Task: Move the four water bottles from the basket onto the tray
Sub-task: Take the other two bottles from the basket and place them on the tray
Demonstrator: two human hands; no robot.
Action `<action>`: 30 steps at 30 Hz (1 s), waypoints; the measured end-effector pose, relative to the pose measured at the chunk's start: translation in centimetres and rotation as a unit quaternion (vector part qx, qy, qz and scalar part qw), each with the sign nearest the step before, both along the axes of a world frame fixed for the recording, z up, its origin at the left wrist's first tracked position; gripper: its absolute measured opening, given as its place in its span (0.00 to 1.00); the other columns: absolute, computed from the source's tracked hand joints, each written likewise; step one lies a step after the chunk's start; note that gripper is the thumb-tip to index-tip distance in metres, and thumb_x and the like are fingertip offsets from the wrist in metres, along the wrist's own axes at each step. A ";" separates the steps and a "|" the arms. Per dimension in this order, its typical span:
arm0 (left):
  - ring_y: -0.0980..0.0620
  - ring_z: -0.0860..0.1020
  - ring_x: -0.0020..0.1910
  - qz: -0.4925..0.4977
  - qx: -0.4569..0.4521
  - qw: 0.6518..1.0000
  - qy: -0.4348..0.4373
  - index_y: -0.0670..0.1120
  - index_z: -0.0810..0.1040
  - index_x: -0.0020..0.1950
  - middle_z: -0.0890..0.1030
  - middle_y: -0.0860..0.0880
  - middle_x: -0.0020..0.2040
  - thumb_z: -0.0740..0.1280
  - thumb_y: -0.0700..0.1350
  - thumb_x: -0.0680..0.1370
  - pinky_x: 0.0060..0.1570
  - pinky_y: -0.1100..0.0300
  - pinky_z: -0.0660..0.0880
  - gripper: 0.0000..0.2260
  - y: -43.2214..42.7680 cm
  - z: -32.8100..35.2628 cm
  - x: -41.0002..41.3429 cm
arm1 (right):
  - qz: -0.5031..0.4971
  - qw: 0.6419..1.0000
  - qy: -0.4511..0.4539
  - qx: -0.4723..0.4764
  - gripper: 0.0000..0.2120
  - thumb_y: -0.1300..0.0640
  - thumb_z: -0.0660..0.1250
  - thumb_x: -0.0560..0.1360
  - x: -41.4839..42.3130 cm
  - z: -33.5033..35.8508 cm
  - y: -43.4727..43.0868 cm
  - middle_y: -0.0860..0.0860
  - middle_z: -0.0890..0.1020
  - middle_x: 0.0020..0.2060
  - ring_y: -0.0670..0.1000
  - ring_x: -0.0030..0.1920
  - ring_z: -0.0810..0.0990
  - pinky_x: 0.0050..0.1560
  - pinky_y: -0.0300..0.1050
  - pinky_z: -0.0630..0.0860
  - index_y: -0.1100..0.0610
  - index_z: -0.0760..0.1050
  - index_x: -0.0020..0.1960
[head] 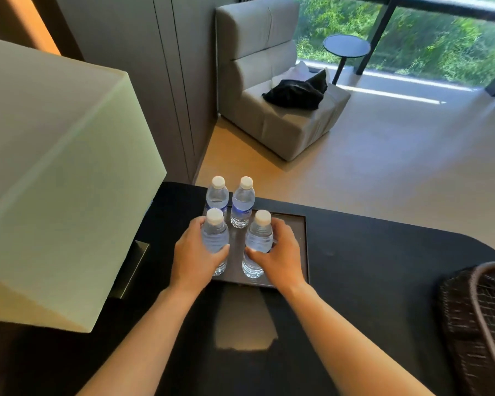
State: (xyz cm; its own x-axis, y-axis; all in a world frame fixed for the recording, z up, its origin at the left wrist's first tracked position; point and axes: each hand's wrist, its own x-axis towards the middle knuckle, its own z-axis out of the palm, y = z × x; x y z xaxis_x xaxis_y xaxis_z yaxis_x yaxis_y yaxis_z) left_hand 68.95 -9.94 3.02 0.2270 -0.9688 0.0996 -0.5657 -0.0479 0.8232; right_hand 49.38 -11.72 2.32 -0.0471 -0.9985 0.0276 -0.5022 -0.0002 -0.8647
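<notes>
Several clear water bottles with white caps stand upright on a dark rectangular tray (299, 238) on the black table. The far left bottle (217, 195) and far right bottle (243, 205) stand free at the tray's back. My left hand (193, 257) wraps around the near left bottle (215, 237). My right hand (279, 254) wraps around the near right bottle (259, 238). Both held bottles rest with their bases on the tray. The dark woven basket (475, 318) sits at the table's right edge, partly cut off by the frame; its inside is mostly hidden.
A large pale lampshade (55, 172) fills the left side, with its metal base (133, 267) by the tray. The black table (369, 252) has a rounded right corner. Beyond it stand a grey armchair (269, 81) with a black item and a small round side table (346, 47).
</notes>
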 end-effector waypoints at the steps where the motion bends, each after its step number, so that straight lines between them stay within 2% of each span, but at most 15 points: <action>1: 0.54 0.81 0.55 -0.003 0.000 1.000 0.000 0.56 0.71 0.64 0.80 0.54 0.57 0.82 0.48 0.68 0.51 0.63 0.78 0.30 -0.7 -0.5 0.3 | 0.003 1.000 0.002 -0.001 0.33 0.52 0.83 0.67 0.6 -0.6 -0.6 0.44 0.78 0.58 0.46 0.59 0.79 0.61 0.46 0.80 0.44 0.71 0.67; 4: 0.56 0.80 0.56 -0.007 0.001 1.000 0.009 0.56 0.71 0.65 0.80 0.55 0.57 0.82 0.48 0.68 0.49 0.72 0.72 0.30 -2.5 -1.9 1.0 | 0.003 1.000 0.005 0.001 0.33 0.51 0.83 0.67 2.1 -2.4 -2.2 0.43 0.78 0.58 0.45 0.58 0.80 0.60 0.43 0.79 0.40 0.70 0.65; 7: 0.56 0.79 0.57 -0.008 -0.003 1.000 0.018 0.57 0.71 0.66 0.80 0.56 0.59 0.81 0.49 0.68 0.50 0.73 0.70 0.30 -3.7 -3.2 1.3 | -0.003 1.000 0.012 -0.004 0.33 0.50 0.83 0.68 3.1 -4.1 -3.3 0.40 0.77 0.57 0.40 0.57 0.79 0.56 0.36 0.76 0.33 0.67 0.63; 10: 0.56 0.77 0.59 -0.011 -0.009 1.000 0.017 0.58 0.70 0.66 0.79 0.55 0.61 0.81 0.48 0.68 0.53 0.67 0.72 0.31 -4.4 -4.1 1.6 | -0.009 0.999 0.030 -0.005 0.34 0.50 0.82 0.68 3.7 -5.3 -4.1 0.41 0.78 0.59 0.43 0.57 0.79 0.58 0.37 0.76 0.35 0.67 0.65; 12: 0.57 0.77 0.59 -0.021 -0.013 1.000 0.013 0.58 0.70 0.66 0.80 0.54 0.61 0.82 0.47 0.68 0.53 0.66 0.73 0.31 -4.8 -4.6 1.9 | -0.013 0.999 0.046 -0.017 0.34 0.49 0.82 0.68 3.9 -5.9 -4.7 0.42 0.79 0.61 0.45 0.59 0.79 0.60 0.42 0.78 0.37 0.68 0.66; 14: 0.58 0.76 0.58 -0.026 -0.018 0.999 0.003 0.57 0.71 0.66 0.80 0.53 0.61 0.82 0.47 0.68 0.52 0.70 0.70 0.31 -5.2 -5.0 2.1 | -0.013 0.998 0.057 -0.031 0.34 0.48 0.82 0.68 3.9 -6.3 -5.2 0.43 0.79 0.61 0.48 0.60 0.80 0.61 0.49 0.80 0.39 0.68 0.67; 16: 0.59 0.75 0.58 -0.025 -0.018 1.000 -0.001 0.54 0.72 0.66 0.80 0.52 0.61 0.82 0.46 0.68 0.52 0.74 0.67 0.31 -5.5 -5.5 2.4 | -0.014 0.998 0.057 -0.038 0.34 0.49 0.82 0.68 4.0 -6.6 -5.6 0.40 0.79 0.60 0.47 0.60 0.80 0.60 0.51 0.81 0.39 0.68 0.67; 21: 0.61 0.74 0.60 -0.032 -0.026 0.999 0.002 0.54 0.72 0.68 0.79 0.53 0.63 0.81 0.47 0.69 0.50 0.77 0.68 0.32 -6.5 -6.3 2.9 | -0.015 0.998 0.052 -0.031 0.35 0.48 0.83 0.68 4.3 -7.3 -6.1 0.35 0.75 0.59 0.41 0.59 0.78 0.59 0.39 0.77 0.37 0.67 0.68; 25: 0.58 0.73 0.60 -0.029 -0.029 0.999 -0.017 0.55 0.71 0.70 0.77 0.51 0.64 0.81 0.48 0.69 0.54 0.71 0.69 0.33 -6.9 -6.9 2.9 | -0.022 0.999 0.043 -0.023 0.36 0.46 0.82 0.68 4.7 -7.6 -6.1 0.33 0.74 0.60 0.31 0.59 0.75 0.56 0.29 0.72 0.37 0.66 0.69; 27: 0.58 0.73 0.60 -0.026 -0.026 0.999 -0.023 0.56 0.70 0.71 0.77 0.51 0.63 0.81 0.49 0.69 0.53 0.68 0.69 0.33 -6.8 -7.2 2.9 | -0.023 0.999 0.039 -0.024 0.36 0.47 0.82 0.69 4.8 -7.6 -6.1 0.34 0.74 0.61 0.33 0.59 0.76 0.57 0.30 0.72 0.38 0.66 0.69; 30: 0.58 0.73 0.60 -0.030 -0.026 0.999 -0.018 0.57 0.70 0.71 0.78 0.51 0.64 0.81 0.49 0.69 0.52 0.72 0.66 0.34 -6.9 -7.5 2.9 | -0.021 0.998 0.042 -0.028 0.36 0.48 0.82 0.69 4.8 -7.6 -6.1 0.40 0.76 0.64 0.40 0.62 0.76 0.60 0.36 0.74 0.40 0.66 0.70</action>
State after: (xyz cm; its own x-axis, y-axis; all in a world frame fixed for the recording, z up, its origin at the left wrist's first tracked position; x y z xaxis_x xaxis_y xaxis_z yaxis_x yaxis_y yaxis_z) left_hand 71.85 -16.80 -4.45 0.1636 -0.9740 0.1564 -0.5948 0.0291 0.8033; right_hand 54.22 -17.82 -5.23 -0.0839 -0.9925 0.0890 -0.5739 -0.0249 -0.8186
